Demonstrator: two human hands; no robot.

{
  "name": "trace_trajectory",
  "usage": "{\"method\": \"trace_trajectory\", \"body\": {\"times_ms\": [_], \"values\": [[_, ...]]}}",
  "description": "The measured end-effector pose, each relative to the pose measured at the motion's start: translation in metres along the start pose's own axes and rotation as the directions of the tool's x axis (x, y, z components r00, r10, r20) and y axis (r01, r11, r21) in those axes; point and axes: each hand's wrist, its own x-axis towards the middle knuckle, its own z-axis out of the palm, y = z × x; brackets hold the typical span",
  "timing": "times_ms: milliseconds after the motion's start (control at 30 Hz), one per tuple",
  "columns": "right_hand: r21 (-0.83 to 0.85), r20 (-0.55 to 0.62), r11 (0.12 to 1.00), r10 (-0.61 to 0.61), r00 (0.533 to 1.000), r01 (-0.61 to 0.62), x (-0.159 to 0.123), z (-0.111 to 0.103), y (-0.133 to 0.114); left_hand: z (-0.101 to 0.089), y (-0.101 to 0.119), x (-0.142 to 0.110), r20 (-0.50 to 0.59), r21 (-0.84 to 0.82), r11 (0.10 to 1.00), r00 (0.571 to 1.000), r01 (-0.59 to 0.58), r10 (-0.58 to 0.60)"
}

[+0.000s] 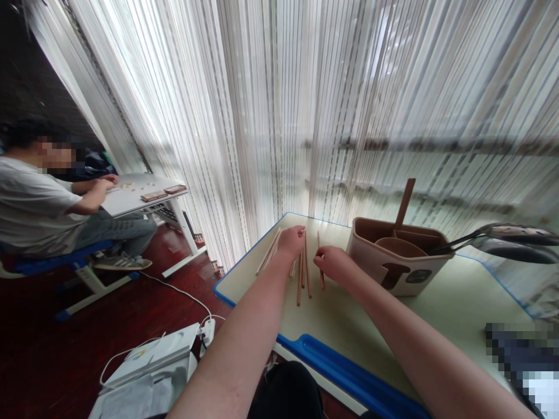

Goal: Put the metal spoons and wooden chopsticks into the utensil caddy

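Observation:
Several wooden chopsticks (307, 273) lie loosely on the small cream desk, roughly pointing toward me, with paler ones (267, 256) to the left. My left hand (292, 241) is over them, fingers closed in a pinch around the far end of a chopstick. At its right, my right hand (335, 263) has its fingers pinched around the middle of a single chopstick (322, 281). A beige utensil holder (371, 267) with brown compartments stands just right of my right hand. A brown flat handle (405, 201) and dark utensils (476, 235) stick out of it.
A blue-edged tray groove (349, 372) runs along the near side of the desk (471, 302). Sheer curtains (271, 116) hang behind. On the left, a person (39, 192) sits at another table (131, 201) with small pieces. White boxes (152, 355) and a power strip (208, 333) are at lower left.

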Motion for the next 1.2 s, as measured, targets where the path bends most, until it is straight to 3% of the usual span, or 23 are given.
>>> {"method": "trace_trajectory", "body": {"times_ms": [67, 133, 200, 267, 367, 467, 600, 700, 767, 833, 900, 967, 1033, 1100, 1200], "values": [[0.282, 0.12, 0.958, 0.011, 0.993, -0.045, -0.006, -0.021, -0.004, 0.0, 0.001, 0.0, 0.018, -0.02, 1.0, 1.0, -0.009, 0.009], [0.574, 0.205, 0.815, -0.054, 0.977, -0.076, -0.014, -0.045, -0.007, 0.0, 0.004, -0.001, 0.041, -0.065, 0.995, 0.996, -0.075, 0.078], [0.735, 0.202, 0.675, -0.124, 0.972, -0.066, -0.023, -0.069, -0.006, 0.001, 0.008, -0.002, 0.06, -0.127, 0.981, 0.986, -0.149, 0.157], [0.814, 0.161, 0.58, -0.156, 0.975, -0.041, -0.029, -0.087, -0.003, 0.002, 0.013, -0.005, 0.067, -0.168, 0.97, 0.979, -0.177, 0.19], [0.857, 0.137, 0.514, -0.141, 0.981, -0.045, -0.032, -0.103, 0.007, 0.001, 0.021, -0.01, 0.061, -0.186, 0.966, 0.979, -0.182, 0.196], [0.896, 0.132, 0.436, -0.083, 0.988, -0.083, -0.026, -0.109, 0.016, -0.001, 0.03, -0.015, 0.036, -0.166, 0.963, 0.974, -0.214, 0.223], [0.975, 0.072, 0.211, -0.02, 0.997, -0.066, -0.017, -0.111, 0.02, 0.0, 0.041, -0.018, -0.022, -0.207, 0.93, 0.952, -0.303, 0.306], [0.997, 0.01, 0.073, 0.038, 0.999, -0.013, -0.012, -0.112, 0.02, 0.003, 0.045, -0.018, 0.005, -0.255, 0.913, 0.944, -0.317, 0.329], [0.996, -0.055, 0.071, 0.077, 0.996, 0.05, -0.01, -0.113, 0.021, 0.006, 0.044, -0.018, 0.048, -0.283, 0.91, 0.943, -0.304, 0.33], [0.98, -0.15, 0.148, 0.095, 0.984, 0.135, -0.01, -0.113, 0.022, 0.009, 0.042, -0.018, 0.082, -0.318, 0.905, 0.942, -0.284, 0.325], [0.925, -0.274, 0.3, 0.102, 0.956, 0.233, -0.012, -0.113, 0.024, 0.012, 0.041, -0.019, 0.114, -0.362, 0.9, 0.947, -0.242, 0.301], [0.81, -0.419, 0.491, 0.105, 0.902, 0.319, -0.013, -0.115, 0.025, 0.012, 0.04, -0.019, 0.137, -0.407, 0.894, 0.956, -0.186, 0.261], [0.689, -0.533, 0.621, 0.087, 0.841, 0.373, -0.014, -0.116, 0.026, 0.012, 0.041, -0.018, 0.152, -0.45, 0.882, 0.962, -0.137, 0.227], [0.641, -0.574, 0.649, 0.051, 0.817, 0.41, -0.015, -0.118, 0.026, 0.011, 0.042, -0.018, 0.165, -0.505, 0.858, 0.964, -0.099, 0.209], [0.658, -0.575, 0.588, -0.009, 0.818, 0.469, -0.014, -0.118, 0.025, 0.012, 0.044, -0.018, 0.2, -0.616, 0.787, 0.959, -0.036, 0.201]]}}
